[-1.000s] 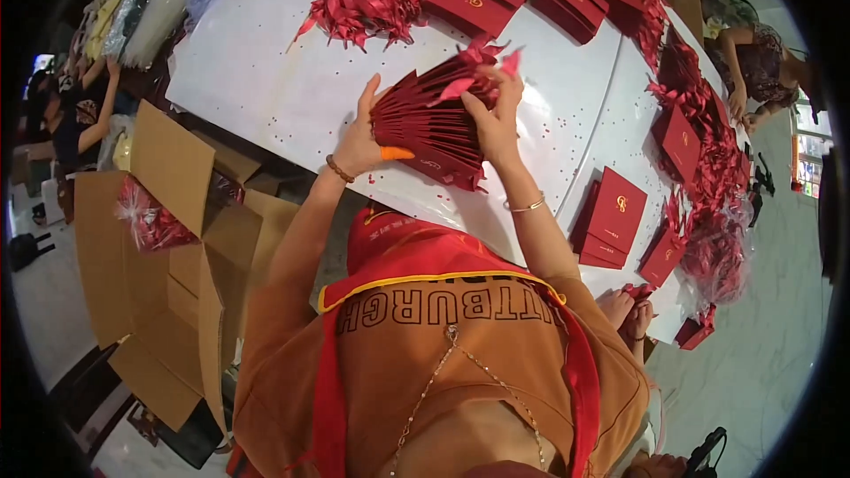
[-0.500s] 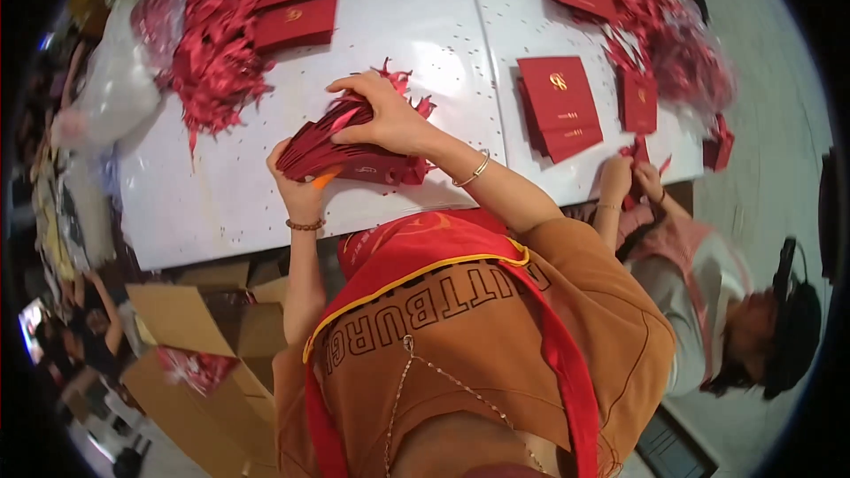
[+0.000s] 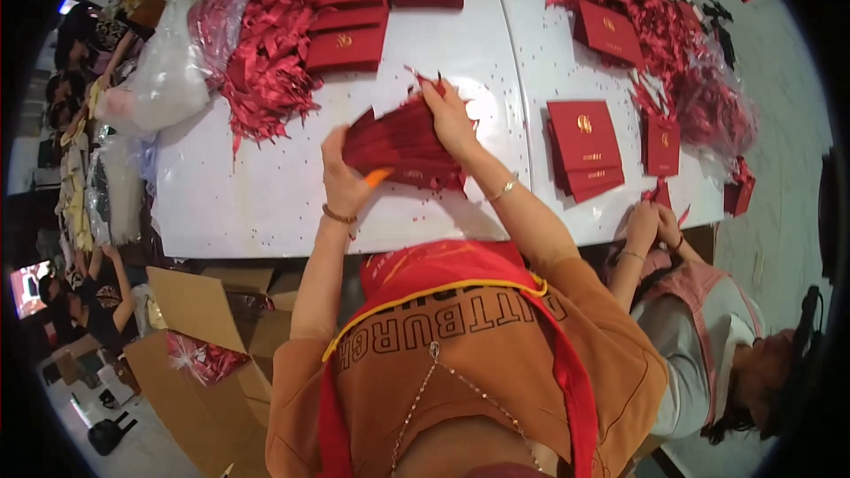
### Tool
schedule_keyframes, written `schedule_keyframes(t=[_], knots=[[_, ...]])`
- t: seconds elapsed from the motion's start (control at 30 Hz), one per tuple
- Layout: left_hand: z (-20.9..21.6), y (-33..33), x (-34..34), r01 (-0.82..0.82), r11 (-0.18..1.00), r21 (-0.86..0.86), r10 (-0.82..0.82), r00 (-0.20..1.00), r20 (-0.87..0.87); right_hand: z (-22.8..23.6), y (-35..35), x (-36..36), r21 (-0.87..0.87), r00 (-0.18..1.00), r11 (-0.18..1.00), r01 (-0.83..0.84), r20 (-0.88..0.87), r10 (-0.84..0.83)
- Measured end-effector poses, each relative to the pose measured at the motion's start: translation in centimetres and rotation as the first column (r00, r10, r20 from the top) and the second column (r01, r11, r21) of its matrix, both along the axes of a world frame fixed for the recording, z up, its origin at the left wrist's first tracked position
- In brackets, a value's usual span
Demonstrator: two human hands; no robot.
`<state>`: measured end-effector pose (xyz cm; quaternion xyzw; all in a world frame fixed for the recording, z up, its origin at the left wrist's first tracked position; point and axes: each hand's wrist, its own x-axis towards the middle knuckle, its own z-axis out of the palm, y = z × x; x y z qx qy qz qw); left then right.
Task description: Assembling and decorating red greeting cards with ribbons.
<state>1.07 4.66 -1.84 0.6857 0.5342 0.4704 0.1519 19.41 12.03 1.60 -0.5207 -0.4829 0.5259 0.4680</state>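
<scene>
Between my hands, a thick bundle of flat dark red paper gift bags (image 3: 403, 143) stands on edge, just over the white table (image 3: 266, 204). My left hand (image 3: 341, 179) grips its left end, with a bright orange cover (image 3: 378, 177) on the thumb. At the other end, my right hand (image 3: 453, 124) is closed on the bags, fingers over the far side and thumb toward me. Red ribbon ends stick out beside my right fingers. The bundle's underside is hidden.
Heaped red ribbons (image 3: 270, 62) and stacked red bags (image 3: 347, 40) lie at the far left. More red bags (image 3: 586, 146) lie right, near a co-worker's hands (image 3: 655, 226) handling a red piece. An opened cardboard box (image 3: 199, 310) stands below the table's left front edge.
My right hand has gone from spreading over the bundle's top to gripping its right end. The fanned bags are now more squared together. The whole view has shifted.
</scene>
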Motion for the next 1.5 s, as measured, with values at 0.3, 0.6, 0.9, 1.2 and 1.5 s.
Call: schedule_keyframes(t=[0.3, 0.6, 0.9, 1.2, 1.5], knots=[[0.8, 0.0, 0.6, 0.047, 0.997, 0.063, -0.047, 0.999, -0.011, -3.9, 0.6, 1.2, -0.206, 0.847, 0.964, 0.17, -0.47, -0.25], [1.2, 0.1, 0.0, 0.1, 0.994, 0.046, -0.099, 0.995, -0.034, 3.1, 0.2, 4.2, 0.213, 0.558, 0.596, -0.774, 0.674, 0.485], [1.4, 0.2, -0.3, 0.139, 0.989, -0.042, -0.139, 0.99, -0.005, 3.4, -1.8, 3.4, 0.193, 0.395, 0.506, -0.841, 0.858, 0.329], [-1.4, 1.6, 2.6, -0.096, 0.965, -0.245, 0.237, 0.72, 0.652, -0.8, -2.2, 4.3, 0.376, 0.815, 0.737, -0.562, 0.403, 0.416], [1.2, 1.5, 3.1, -0.06, 0.977, -0.205, 0.195, 0.644, 0.74, -0.6, -1.4, 4.8, 0.367, 0.692, 0.634, -0.681, 0.608, 0.39]])
